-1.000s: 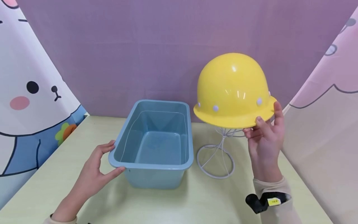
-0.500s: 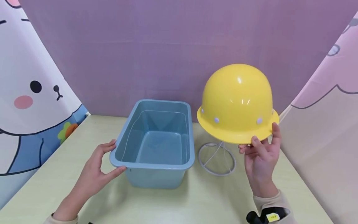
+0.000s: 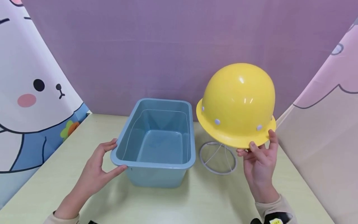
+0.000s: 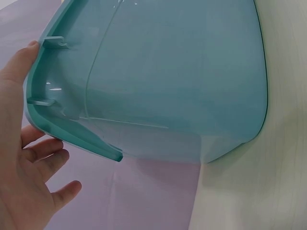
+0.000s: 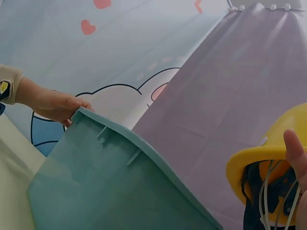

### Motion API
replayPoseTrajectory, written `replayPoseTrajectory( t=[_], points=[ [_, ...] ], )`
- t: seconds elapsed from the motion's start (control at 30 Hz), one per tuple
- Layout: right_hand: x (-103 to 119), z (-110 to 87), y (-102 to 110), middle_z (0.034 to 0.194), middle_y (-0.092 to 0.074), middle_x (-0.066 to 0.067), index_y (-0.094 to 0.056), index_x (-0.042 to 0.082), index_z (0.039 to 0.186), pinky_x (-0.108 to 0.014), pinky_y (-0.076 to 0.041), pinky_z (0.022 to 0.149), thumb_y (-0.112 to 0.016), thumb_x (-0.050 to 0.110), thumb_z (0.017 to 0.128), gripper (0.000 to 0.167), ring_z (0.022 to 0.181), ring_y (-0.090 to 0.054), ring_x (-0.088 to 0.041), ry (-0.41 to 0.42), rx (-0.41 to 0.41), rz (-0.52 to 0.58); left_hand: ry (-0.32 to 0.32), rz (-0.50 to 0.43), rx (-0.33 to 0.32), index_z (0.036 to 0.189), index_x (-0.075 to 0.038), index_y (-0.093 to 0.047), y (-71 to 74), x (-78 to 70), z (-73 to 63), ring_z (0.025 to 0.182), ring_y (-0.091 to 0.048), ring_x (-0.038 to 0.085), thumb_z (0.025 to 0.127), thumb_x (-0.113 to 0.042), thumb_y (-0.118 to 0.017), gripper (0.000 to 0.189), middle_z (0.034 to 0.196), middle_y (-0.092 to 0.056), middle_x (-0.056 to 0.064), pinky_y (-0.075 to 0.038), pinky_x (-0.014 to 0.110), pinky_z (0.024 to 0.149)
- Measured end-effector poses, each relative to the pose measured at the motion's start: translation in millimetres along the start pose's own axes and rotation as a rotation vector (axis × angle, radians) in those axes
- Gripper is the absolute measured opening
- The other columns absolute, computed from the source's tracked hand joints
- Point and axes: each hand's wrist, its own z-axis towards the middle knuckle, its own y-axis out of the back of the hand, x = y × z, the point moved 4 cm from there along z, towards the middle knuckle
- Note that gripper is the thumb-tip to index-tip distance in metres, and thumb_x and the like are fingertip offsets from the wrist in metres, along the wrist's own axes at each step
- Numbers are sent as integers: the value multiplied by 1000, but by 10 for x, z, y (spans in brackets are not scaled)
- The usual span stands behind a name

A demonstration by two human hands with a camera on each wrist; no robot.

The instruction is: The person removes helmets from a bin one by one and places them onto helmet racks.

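My right hand pinches the brim of a yellow hard hat at its front right, thumb on the outside. The hat tilts, its right side lower, over a white wire stand. Only the stand's round base and lower wires show in the head view. From the right wrist view, white wires and dark straps appear inside the hat. My left hand holds the near left corner of a blue plastic bin, thumb at the front rim, fingers at the left rim. Nothing lies in the bin.
Bin and stand stand side by side on a pale table. A purple curtain hangs behind. Cartoon-printed cloths close off the left and right sides.
My right hand has brought the hard hat down over the wire stand, hiding its top, and the hat has shifted slightly right. My left hand stays at the bin's corner.
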Motion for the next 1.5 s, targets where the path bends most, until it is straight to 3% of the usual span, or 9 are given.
replayPoseTrajectory(
  t=[0.27, 0.57, 1.1, 1.5],
  points=[
    [-59, -25, 109, 94, -57, -24, -29, 6, 131, -38, -60, 54, -28, -26, 94, 49, 61, -67, -40, -43, 20, 53, 5, -2, -9, 135, -2, -47, -18, 11, 8, 134, -40, 47, 76, -18, -87, 73, 145, -47, 19, -36, 77, 93],
    [-69, -80, 243, 97, -56, -23, -28, 7, 131, -39, -60, 54, -27, -27, 92, 51, 62, -67, -40, -60, 9, 20, 12, -1, 4, 135, -2, -47, -44, 11, 21, 134, -39, 47, 77, -17, -87, 73, 146, -47, 19, -36, 77, 94],
    [112, -48, 245, 86, -65, -26, -32, 5, 128, -39, -60, 53, -25, -22, 94, 45, 63, -70, -38, -124, 45, -24, 31, 7, 13, 136, -3, -47, -36, 13, 10, 134, -39, 47, 78, -19, -87, 72, 146, -46, 19, -36, 77, 94],
    [201, -23, 255, 91, -64, -31, -31, 4, 129, -42, -61, 56, -17, -17, 96, 42, 67, -70, -40, -161, 123, -6, 23, 11, 5, 136, -3, -47, -35, 19, 5, 134, -40, 47, 77, -19, -87, 73, 146, -46, 19, -36, 77, 94]
  ],
)
